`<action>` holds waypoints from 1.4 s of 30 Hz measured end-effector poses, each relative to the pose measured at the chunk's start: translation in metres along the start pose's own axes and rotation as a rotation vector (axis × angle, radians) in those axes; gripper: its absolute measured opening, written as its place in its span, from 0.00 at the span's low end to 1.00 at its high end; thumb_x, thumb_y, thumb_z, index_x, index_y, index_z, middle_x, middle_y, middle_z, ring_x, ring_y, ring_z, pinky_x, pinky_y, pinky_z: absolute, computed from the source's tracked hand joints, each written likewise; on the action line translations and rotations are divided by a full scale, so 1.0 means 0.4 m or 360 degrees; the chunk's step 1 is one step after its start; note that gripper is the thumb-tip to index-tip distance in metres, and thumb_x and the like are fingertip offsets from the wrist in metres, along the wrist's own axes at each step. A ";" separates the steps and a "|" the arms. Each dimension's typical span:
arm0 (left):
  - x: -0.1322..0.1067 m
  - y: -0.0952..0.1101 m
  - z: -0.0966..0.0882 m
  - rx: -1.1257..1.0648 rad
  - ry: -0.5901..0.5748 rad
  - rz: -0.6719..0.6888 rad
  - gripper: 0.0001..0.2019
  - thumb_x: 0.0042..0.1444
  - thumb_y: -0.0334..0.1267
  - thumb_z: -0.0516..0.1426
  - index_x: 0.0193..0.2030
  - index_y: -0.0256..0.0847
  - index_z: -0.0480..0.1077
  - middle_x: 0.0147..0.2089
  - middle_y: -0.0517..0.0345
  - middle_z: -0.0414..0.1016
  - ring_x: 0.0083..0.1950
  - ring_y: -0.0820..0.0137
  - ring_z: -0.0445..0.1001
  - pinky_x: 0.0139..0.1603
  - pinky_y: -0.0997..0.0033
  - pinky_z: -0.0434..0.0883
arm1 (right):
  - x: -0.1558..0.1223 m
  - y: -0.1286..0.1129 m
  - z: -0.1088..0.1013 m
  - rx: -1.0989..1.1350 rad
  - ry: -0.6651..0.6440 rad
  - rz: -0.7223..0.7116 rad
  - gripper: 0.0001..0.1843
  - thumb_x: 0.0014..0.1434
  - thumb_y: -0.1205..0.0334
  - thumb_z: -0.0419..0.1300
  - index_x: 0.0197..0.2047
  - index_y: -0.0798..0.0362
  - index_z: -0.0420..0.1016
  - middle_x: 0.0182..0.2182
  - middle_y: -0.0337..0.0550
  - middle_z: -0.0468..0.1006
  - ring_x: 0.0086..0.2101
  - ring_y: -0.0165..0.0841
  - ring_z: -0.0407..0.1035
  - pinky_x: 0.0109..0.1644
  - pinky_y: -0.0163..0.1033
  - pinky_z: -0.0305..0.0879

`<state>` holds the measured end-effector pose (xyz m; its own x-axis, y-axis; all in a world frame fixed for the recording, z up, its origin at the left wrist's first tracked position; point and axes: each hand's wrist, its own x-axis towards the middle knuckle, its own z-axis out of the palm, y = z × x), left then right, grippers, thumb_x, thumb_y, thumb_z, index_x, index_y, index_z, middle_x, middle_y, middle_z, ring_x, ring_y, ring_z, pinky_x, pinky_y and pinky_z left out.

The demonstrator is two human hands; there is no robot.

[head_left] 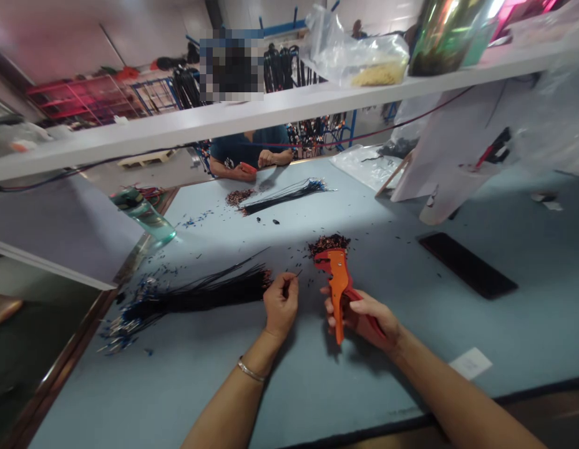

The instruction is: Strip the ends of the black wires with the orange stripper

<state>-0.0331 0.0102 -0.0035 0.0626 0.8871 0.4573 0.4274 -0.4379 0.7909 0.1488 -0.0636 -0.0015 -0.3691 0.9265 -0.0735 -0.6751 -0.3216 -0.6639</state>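
My right hand is closed round the handles of an orange wire stripper, whose jaws point away from me towards a small heap of stripped scraps. My left hand pinches the end of a thin black wire just left of the stripper's jaws. A bundle of black wires with blue ends lies on the blue table to the left of that hand.
Across the table a person's hands hold a red tool beside another wire bundle and scrap heap. A dark phone lies right. A glass bottle stands left. A white shelf crosses overhead. A paper slip lies near my right arm.
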 end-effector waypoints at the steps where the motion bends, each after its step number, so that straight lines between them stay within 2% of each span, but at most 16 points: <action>1: 0.000 0.000 0.000 -0.0021 -0.0013 -0.0009 0.08 0.55 0.37 0.54 0.30 0.37 0.71 0.21 0.65 0.64 0.22 0.78 0.61 0.25 0.80 0.61 | 0.000 0.002 -0.001 0.0010 -0.0018 0.0029 0.21 0.51 0.61 0.60 0.49 0.56 0.70 0.36 0.46 0.75 0.33 0.35 0.72 0.39 0.44 0.70; 5: 0.003 0.000 -0.002 -0.0166 -0.0064 -0.0068 0.09 0.55 0.38 0.55 0.30 0.36 0.72 0.22 0.63 0.68 0.23 0.77 0.62 0.25 0.80 0.62 | -0.003 0.007 -0.005 0.0108 -0.0143 0.0173 0.23 0.50 0.62 0.61 0.50 0.57 0.70 0.35 0.46 0.74 0.32 0.35 0.72 0.38 0.45 0.71; 10: 0.007 -0.003 -0.004 -0.0314 -0.0080 -0.0117 0.09 0.54 0.39 0.56 0.31 0.35 0.74 0.24 0.60 0.73 0.26 0.75 0.67 0.28 0.79 0.65 | -0.011 0.008 -0.005 0.0081 -0.0170 0.0186 0.24 0.49 0.63 0.61 0.51 0.58 0.69 0.35 0.47 0.75 0.32 0.36 0.74 0.37 0.45 0.72; 18: 0.001 -0.001 -0.003 -0.0286 -0.0166 -0.0094 0.09 0.53 0.38 0.57 0.30 0.36 0.76 0.24 0.59 0.75 0.24 0.75 0.68 0.26 0.79 0.65 | -0.011 0.007 -0.004 0.0016 -0.0172 0.0198 0.23 0.48 0.63 0.61 0.49 0.59 0.69 0.34 0.49 0.77 0.31 0.38 0.75 0.36 0.45 0.72; 33: -0.003 0.007 -0.002 -0.0248 -0.0133 0.0010 0.08 0.52 0.37 0.57 0.29 0.36 0.76 0.24 0.58 0.75 0.23 0.76 0.68 0.25 0.79 0.66 | -0.010 0.009 -0.006 -0.0079 -0.0163 0.0221 0.22 0.51 0.60 0.63 0.48 0.60 0.70 0.30 0.45 0.74 0.28 0.35 0.73 0.35 0.44 0.72; 42: -0.004 0.010 -0.005 -0.0233 -0.0129 0.0060 0.08 0.53 0.37 0.57 0.30 0.37 0.76 0.24 0.58 0.76 0.23 0.76 0.69 0.25 0.79 0.66 | -0.006 0.006 -0.006 -0.0142 -0.0173 0.0206 0.20 0.51 0.58 0.64 0.46 0.60 0.72 0.26 0.41 0.73 0.23 0.31 0.71 0.27 0.39 0.72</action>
<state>-0.0335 0.0069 -0.0003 0.1510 0.8759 0.4583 0.2881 -0.4824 0.8272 0.1496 -0.0662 -0.0046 -0.5195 0.8502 -0.0850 -0.5599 -0.4138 -0.7178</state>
